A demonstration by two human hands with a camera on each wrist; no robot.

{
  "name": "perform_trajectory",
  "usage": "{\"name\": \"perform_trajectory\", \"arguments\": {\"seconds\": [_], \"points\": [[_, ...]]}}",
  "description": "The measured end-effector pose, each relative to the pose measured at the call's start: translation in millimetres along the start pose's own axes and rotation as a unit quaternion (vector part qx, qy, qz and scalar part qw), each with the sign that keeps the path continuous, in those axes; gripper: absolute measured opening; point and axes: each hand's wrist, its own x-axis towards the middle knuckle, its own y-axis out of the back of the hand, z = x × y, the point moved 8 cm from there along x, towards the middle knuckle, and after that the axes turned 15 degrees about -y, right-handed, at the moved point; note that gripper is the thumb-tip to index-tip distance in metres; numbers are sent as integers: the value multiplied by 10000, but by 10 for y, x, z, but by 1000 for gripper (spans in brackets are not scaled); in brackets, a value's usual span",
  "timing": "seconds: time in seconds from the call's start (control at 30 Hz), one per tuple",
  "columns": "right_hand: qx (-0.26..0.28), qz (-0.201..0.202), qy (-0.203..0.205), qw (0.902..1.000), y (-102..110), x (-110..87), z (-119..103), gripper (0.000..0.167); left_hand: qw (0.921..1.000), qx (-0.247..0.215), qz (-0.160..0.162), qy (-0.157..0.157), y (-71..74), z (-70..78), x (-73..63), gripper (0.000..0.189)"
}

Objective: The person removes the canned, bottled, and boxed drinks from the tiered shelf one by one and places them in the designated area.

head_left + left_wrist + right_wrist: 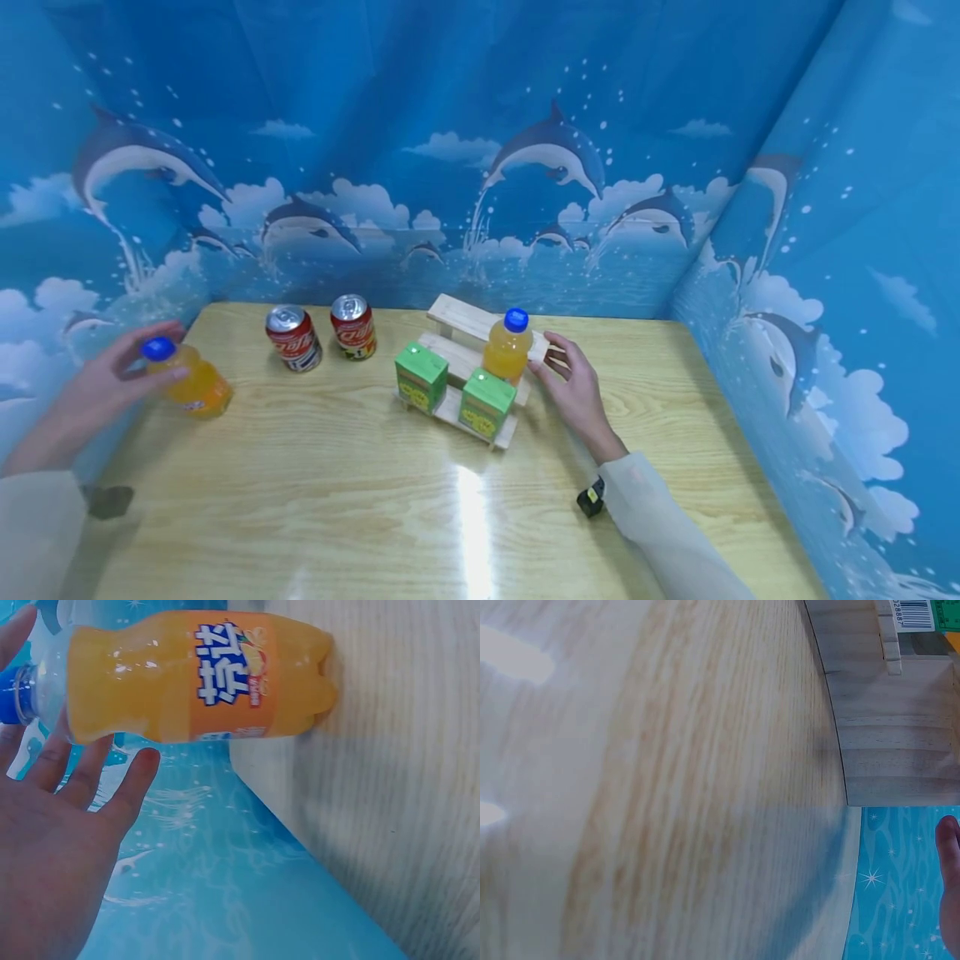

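Observation:
At the far left, an orange soda bottle (201, 390) with a blue cap stands at the table's edge. My left hand (123, 379) is around its neck from the left; in the left wrist view its fingers (88, 769) extend loosely behind the bottle. A stepped wooden rack (467, 318) sits right of centre. It carries two green juice boxes (422, 383) on its lowest step and a second orange bottle (506, 348) behind them. My right hand (573, 379) holds the right end of the rack's top plank; in the right wrist view just one finger shows at the edge.
Two red soda cans (294, 340) stand upright between the left bottle and the rack, near the back edge of the wooden table (337, 500). A blue dolphin-print curtain (420, 175) rises behind the table and along both sides.

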Motion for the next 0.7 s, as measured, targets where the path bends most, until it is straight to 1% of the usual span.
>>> {"name": "perform_trajectory", "arguments": {"seconds": [0.1,0.23,0.43,0.57,0.7], "points": [[3,5,8,10000,1,4,9,62,9999,64,129,-34,29,60,9,93],[-18,13,34,10000,-4,0,7,63,9994,105,294,-128,90,186,10,89],[-111,44,56,9999,-7,-8,0,64,9981,340,362,-372,181,361,50,83],[-130,49,42,9999,-5,-9,0,63,9974,404,390,-452,200,408,88,83],[-90,45,71,9999,-1,-4,-9,63,9966,467,394,-561,189,443,123,83]]}}
